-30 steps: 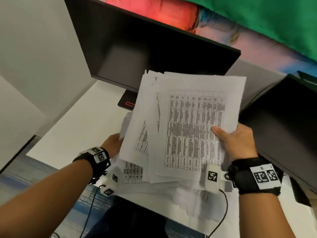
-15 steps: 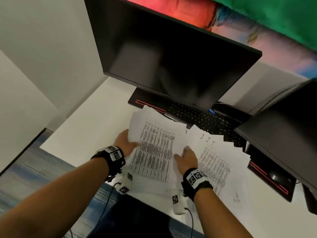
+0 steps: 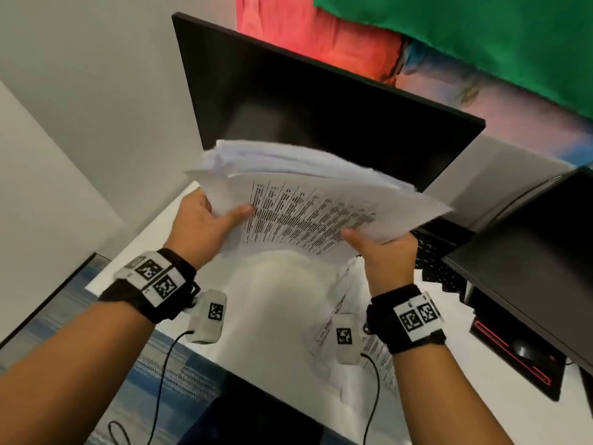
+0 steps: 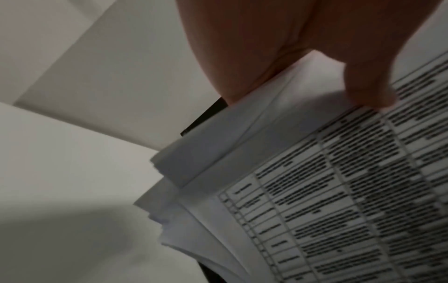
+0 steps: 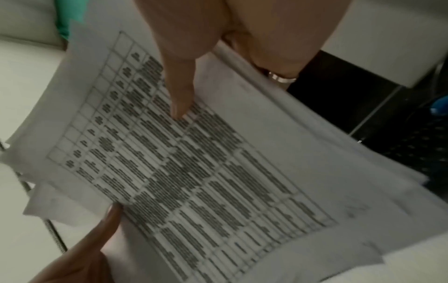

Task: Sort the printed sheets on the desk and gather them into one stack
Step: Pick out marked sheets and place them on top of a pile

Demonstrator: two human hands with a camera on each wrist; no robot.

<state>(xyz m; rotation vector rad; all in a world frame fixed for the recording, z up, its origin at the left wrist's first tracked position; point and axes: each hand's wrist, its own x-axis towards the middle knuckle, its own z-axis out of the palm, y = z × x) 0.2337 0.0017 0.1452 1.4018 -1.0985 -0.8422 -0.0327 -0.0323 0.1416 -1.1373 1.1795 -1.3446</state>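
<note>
I hold the stack raised above the desk, in front of the monitor. My left hand pinches its left edge, thumb on top. My right hand pinches its near right edge, thumb on the printed table. More sheets lie on the desk below.

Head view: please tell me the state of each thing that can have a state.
Bundle of sheets: lifted off the desk, edges uneven.
Left hand: grips the bundle's left edge.
Right hand: grips the bundle's near right edge.
Loose sheets: lying on the desk.
Monitor: screen dark.
</note>
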